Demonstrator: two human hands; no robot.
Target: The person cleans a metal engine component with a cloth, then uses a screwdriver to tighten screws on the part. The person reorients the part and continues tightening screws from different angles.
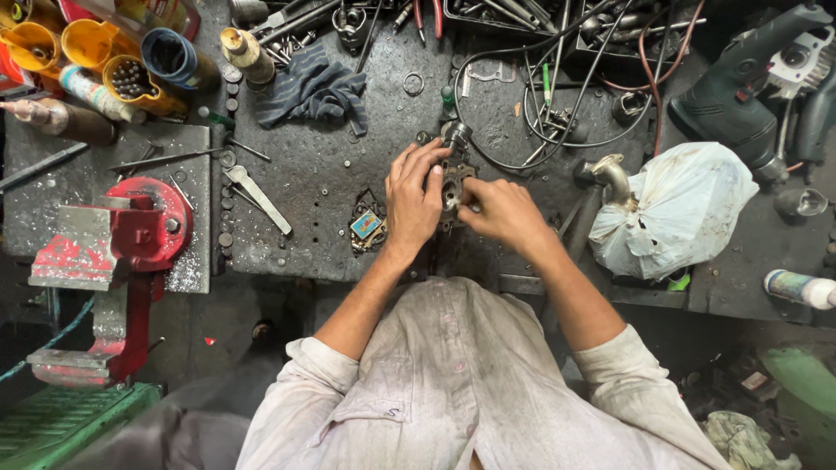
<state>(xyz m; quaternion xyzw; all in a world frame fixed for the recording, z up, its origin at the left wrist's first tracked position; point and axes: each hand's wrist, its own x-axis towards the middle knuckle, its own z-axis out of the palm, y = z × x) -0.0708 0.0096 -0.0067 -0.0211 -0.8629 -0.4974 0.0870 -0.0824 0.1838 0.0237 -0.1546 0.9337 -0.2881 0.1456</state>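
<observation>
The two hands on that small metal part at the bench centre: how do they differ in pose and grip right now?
The left hand lies over the metal part from its left side, fingers spread and reaching up past the top edge; the right hand comes in from the right, fingers curled in a pinch at the part's lower edge. The left shows its whole back; the right is more closed. Both are bare and touch the same part on the dark workbench.

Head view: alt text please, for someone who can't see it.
Seen from above, a person's left hand and right hand grip a small metal part over a cluttered dark workbench. A red vise sits left, a white plastic bag right.
</observation>
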